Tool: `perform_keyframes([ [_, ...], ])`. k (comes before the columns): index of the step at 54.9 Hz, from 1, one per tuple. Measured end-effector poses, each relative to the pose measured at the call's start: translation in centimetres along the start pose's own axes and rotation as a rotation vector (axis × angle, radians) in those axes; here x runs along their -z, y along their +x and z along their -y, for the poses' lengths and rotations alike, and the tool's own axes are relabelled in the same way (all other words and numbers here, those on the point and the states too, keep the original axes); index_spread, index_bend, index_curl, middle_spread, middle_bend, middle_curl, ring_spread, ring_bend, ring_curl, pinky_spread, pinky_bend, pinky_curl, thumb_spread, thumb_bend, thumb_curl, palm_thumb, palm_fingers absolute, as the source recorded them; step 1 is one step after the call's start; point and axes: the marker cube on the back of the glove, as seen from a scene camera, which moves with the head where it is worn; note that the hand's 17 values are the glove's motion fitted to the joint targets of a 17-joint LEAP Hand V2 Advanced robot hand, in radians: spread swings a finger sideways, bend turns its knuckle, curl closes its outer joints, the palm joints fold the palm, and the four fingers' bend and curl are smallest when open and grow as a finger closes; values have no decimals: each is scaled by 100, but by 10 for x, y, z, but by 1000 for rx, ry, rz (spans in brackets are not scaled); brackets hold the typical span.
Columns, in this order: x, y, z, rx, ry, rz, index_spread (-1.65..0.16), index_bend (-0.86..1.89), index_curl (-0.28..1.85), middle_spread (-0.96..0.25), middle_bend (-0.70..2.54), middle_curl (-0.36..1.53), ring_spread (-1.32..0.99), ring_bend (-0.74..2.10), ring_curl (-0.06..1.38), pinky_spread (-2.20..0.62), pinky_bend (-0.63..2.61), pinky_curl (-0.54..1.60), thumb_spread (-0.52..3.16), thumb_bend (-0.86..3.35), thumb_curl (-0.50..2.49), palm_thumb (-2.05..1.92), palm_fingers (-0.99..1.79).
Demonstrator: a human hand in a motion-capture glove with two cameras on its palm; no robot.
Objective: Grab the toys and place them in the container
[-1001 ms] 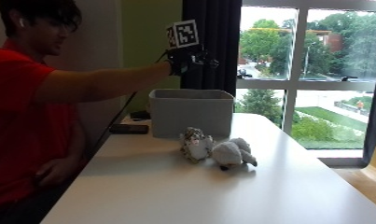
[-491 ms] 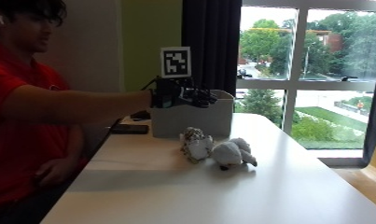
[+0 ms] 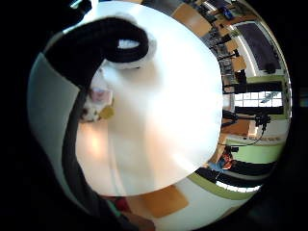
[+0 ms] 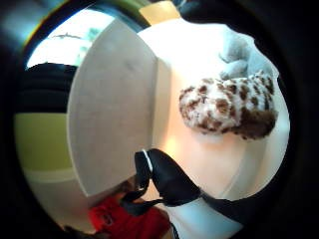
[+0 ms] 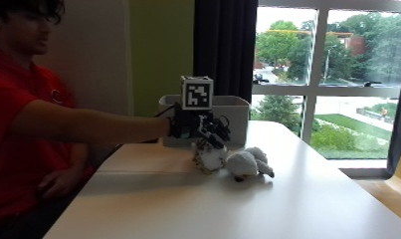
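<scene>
Outside view: gloved right hand [image 5: 199,127] hung just above spotted brown-and-white plush toy [image 5: 209,156], fingers loosely curled, nothing held. Grey plush toy [image 5: 246,163] lay touching it on white table [image 5: 253,209], both just in front of grey fabric container [image 5: 236,112]. Toys looked light, soft, squashy; best pinched round body, likely no slip.

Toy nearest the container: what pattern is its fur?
White with brown spots on the spotted toy, clearest in the thumb side palm view.
</scene>
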Motion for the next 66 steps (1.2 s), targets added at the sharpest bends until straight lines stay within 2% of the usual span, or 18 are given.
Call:
perform_keyframes([
  [4, -14, -2, 4, -6, -24, -4, -39, 9, 33, -17, 23, 41, -20, 58, 28, 0, 101, 36, 94, -6, 25, -6, 8],
  [7, -23, -2, 5, 3, -40, -31, -42, 15, 32, -20, 25, 41, -22, 68, 29, -1, 98, 35, 95, -5, 25, -4, 23],
  [12, -34, -3, 7, -31, -71, -42, -44, 19, 33, -24, 25, 41, -25, 75, 32, -1, 95, 34, 97, -4, 26, -3, 29],
  [21, -54, 7, 14, -98, -113, -164, -47, 20, 36, -29, 26, 42, -31, 75, 32, -4, 95, 34, 101, -2, 27, 0, 36],
  [26, -57, 3, 18, -42, -105, -132, -47, 18, 36, -31, 26, 43, -33, 74, 32, -6, 96, 34, 103, -2, 28, 1, 37],
  [29, -59, 6, 19, -7, -103, -158, -48, 17, 35, -34, 35, 45, -36, 74, 31, -11, 96, 34, 106, 0, 29, 5, 47],
  [39, -61, 1, 22, -56, -105, -84, -48, 26, 40, -40, 43, 48, -42, 71, 29, -16, 88, 32, 113, 0, 32, 11, 60],
  [48, -63, -1, 16, -24, -7, -109, -47, 27, 44, -46, 55, 53, -49, 76, 31, -22, 80, 30, 116, 5, 39, 28, 76],
  [55, -58, -4, 8, 50, 52, -148, -45, 20, 45, -47, 53, 55, -51, 86, 35, -34, 90, 32, 104, 10, 49, 45, 98],
  [61, -54, -1, 6, -58, 106, -136, -44, 20, 48, -47, 56, 58, -51, 90, 38, -40, 88, 33, 91, 9, 55, 51, 110],
  [66, -44, -9, 0, -5, 134, -3, -44, 23, 53, -45, 60, 61, -49, 95, 41, -43, 83, 33, 81, 7, 60, 54, 118],
])
